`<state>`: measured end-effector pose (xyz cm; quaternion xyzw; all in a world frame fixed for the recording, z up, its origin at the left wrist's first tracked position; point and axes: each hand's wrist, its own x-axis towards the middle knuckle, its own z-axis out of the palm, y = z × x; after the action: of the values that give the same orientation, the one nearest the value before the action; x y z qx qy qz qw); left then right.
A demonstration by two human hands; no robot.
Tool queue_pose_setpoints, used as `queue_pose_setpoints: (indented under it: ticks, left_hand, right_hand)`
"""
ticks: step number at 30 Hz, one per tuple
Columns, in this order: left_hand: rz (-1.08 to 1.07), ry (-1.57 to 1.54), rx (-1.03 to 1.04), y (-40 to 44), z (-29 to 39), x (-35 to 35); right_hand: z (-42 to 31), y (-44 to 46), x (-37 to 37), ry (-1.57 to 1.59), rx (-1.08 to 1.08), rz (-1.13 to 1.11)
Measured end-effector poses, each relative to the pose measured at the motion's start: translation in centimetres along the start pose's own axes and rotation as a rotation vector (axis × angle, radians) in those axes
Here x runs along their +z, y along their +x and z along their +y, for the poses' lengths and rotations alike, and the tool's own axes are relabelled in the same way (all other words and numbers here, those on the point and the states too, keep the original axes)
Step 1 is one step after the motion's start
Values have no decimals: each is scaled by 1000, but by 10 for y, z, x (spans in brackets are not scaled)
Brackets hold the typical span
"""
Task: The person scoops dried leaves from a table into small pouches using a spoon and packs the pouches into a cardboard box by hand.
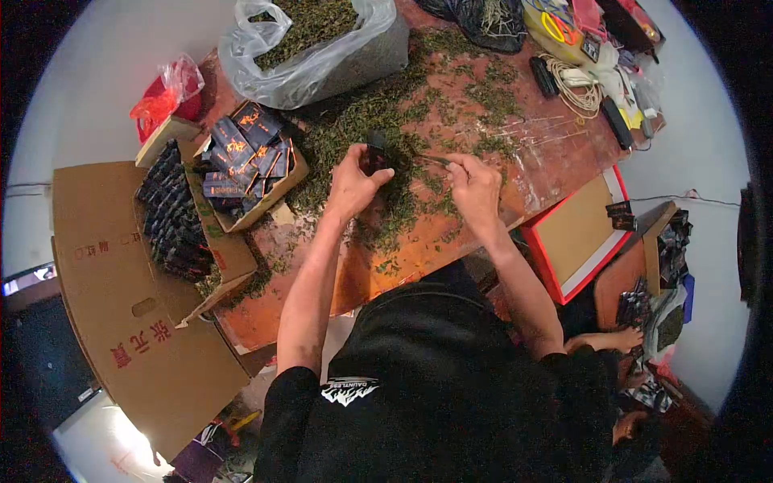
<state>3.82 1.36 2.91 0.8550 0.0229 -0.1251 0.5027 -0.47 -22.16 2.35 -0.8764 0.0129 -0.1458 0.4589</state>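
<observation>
My left hand is closed around a small black packet, held upright above the loose dried leaves. The thumb lies along its near side, and what is inside the packet cannot be seen. To the right, my right hand pinches a thin, dark stick-like thing whose tip points toward the packet without touching it. Its exact kind is too small to make out. Under and around both hands, crumbled dried green leaves are spread over the reddish table.
A plastic bag of leaves stands at the back. On the left, a cardboard box holds black packets, beside a large carton. A red-edged tray is at right, with another person's hand beyond. Cords lie back right.
</observation>
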Motion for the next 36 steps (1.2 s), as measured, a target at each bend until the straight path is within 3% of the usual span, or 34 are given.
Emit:
queue_pose_setpoints:
  ticks: [4, 8, 20, 25, 36]
  left_hand:
    - [36, 100, 52, -6, 8, 3]
    - [-7, -28, 78, -5, -3, 6]
    - [-23, 29, 82, -17, 4, 1]
    - [93, 58, 160, -19, -8, 6]
    - [81, 127, 36, -22, 0, 2]
  right_hand:
    - [0, -4, 1, 94, 133, -14]
    - [-3, -7, -1, 205, 256, 18]
    - [2, -8, -6, 385, 394, 12]
    - [3, -7, -13, 471, 405, 6]
    - [-16, 6, -35, 505, 368, 21]
